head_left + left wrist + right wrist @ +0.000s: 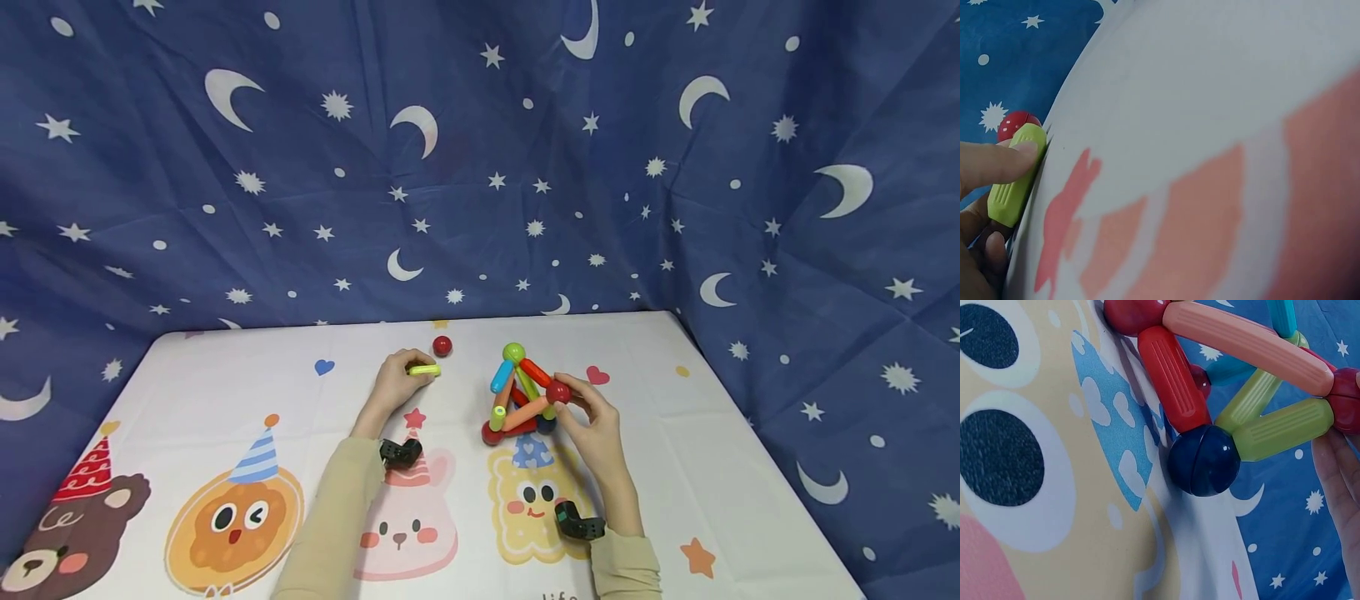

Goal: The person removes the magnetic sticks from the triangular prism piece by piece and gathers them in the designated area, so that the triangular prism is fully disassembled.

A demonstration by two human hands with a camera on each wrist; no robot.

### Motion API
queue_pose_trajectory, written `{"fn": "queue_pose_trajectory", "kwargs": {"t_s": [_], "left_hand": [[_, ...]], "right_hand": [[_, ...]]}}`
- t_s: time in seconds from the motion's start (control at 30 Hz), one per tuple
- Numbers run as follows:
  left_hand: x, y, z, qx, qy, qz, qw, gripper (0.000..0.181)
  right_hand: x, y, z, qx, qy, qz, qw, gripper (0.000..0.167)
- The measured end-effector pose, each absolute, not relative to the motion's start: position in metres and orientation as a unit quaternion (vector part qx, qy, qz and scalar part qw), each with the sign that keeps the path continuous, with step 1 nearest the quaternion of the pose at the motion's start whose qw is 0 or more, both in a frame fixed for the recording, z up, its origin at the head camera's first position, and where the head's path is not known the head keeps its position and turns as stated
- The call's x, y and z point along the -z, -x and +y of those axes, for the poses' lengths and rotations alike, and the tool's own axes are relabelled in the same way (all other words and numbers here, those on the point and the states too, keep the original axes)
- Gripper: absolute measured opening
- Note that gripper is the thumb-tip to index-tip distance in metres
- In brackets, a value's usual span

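Note:
My left hand point(396, 385) pinches a yellow-green magnetic rod point(425, 370) between thumb and fingers, low over the table; in the left wrist view the ribbed rod point(1017, 178) shows close up. Just beyond it is a loose red ball point(442, 346). To the right stands a frame of coloured magnetic rods and balls, with a green ball point(513, 352) at its far corner and a dark blue ball point(1204, 460) low on the near right. My right hand point(597, 427) holds the frame's right-hand red ball point(558, 392), where salmon, red and green rods meet.
A white tablecloth point(247, 367) with printed cartoon figures covers the table. Behind it hangs a dark blue curtain point(465, 167) with moons and stars. Black wrist cameras point(579, 521) sit on both forearms.

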State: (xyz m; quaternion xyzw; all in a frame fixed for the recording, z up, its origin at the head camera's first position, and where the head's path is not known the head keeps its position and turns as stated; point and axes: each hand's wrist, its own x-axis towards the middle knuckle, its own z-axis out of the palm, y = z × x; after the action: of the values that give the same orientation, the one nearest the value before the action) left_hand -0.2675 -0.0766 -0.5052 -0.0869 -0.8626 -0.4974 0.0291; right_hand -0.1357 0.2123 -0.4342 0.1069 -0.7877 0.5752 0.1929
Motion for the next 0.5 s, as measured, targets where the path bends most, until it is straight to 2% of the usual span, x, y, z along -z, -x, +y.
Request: {"fn": "queue_pose_trajectory", "kwargs": {"t_s": [0.5], "left_hand": [[0.5050,0.2667,-0.0804,0.514,0.059,-0.856,0.005,0.030]], "right_hand": [[0.4391,0.1389,0.2138,-0.566,-0.109,-0.793,0.197,0.036]]}}
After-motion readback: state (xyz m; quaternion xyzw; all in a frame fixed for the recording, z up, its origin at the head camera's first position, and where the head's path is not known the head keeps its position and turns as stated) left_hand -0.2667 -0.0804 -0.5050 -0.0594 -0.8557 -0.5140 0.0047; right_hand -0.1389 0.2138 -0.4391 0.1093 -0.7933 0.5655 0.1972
